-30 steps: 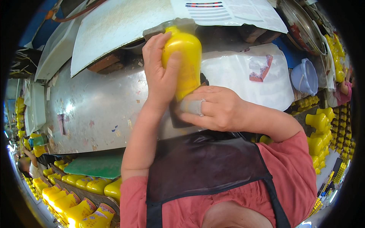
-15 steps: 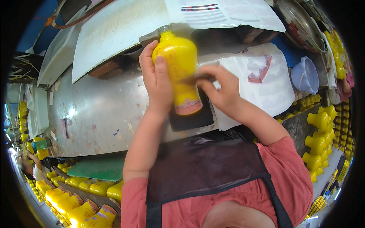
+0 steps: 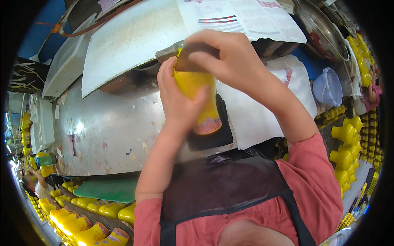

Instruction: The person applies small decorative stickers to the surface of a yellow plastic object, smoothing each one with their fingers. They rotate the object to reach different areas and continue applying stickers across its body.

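A yellow vase (image 3: pixel 192 86) lies tilted over a black pad (image 3: pixel 211 142), its neck pointing away from me and its pink-patterned foot toward me. My left hand (image 3: pixel 180 104) is wrapped around the left side of the vase, the thumb across its front. Pinched in my right hand (image 3: pixel 234 57) is a dark brown flat scraper (image 3: pixel 195 56), laid over the vase's shoulder near the neck. That hand and the scraper hide most of the neck. A grey block (image 3: pixel 167 52) is close beside the neck.
Right of the vase are white sheets (image 3: pixel 254 115) and a pale blue bucket (image 3: pixel 327 88). A white board (image 3: pixel 127 45) is raised at the back over the metal table (image 3: pixel 106 123). Yellow vases (image 3: pixel 344 156) stand at right; more yellow vases (image 3: pixel 98 207) lie at lower left beside a green board (image 3: pixel 102 189).
My right hand has moved from the vase's lower right side up and away, to its shoulder. The pink-patterned cutout on the white sheet is now mostly covered by my right arm.
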`<action>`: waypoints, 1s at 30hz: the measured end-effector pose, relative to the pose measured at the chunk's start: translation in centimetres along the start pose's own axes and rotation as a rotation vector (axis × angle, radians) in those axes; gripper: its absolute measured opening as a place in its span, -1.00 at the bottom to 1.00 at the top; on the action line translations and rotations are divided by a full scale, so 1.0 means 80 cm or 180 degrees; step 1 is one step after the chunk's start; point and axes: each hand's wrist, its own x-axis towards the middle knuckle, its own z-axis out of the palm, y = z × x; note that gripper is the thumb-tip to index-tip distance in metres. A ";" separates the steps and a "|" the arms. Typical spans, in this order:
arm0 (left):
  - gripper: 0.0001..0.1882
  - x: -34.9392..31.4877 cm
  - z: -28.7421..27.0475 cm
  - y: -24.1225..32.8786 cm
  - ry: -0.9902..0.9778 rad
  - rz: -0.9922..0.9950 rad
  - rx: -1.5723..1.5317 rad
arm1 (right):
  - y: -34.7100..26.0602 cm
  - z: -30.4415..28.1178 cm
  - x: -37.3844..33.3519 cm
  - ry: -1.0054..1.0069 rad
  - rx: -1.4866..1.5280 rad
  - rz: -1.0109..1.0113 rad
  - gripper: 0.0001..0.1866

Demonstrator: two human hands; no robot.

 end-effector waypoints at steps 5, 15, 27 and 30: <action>0.02 -0.004 -0.004 0.007 -0.0076 -0.0040 0.0316 | 0.001 -0.008 0.045 -0.0287 -0.0693 -0.0228 -0.74; 0.03 -0.010 -0.008 0.013 -0.0231 -0.0385 0.0198 | -0.028 0.004 0.086 -0.1352 -0.1281 -0.0081 -0.76; 0.17 -0.037 -0.014 0.020 -0.0443 -0.0570 0.0306 | -0.002 -0.012 0.022 -0.0187 -0.0534 0.0303 -0.77; 0.24 -0.053 -0.018 0.019 -0.0651 -0.1037 -0.0249 | -0.001 -0.007 -0.023 0.0207 0.0181 0.0418 -0.72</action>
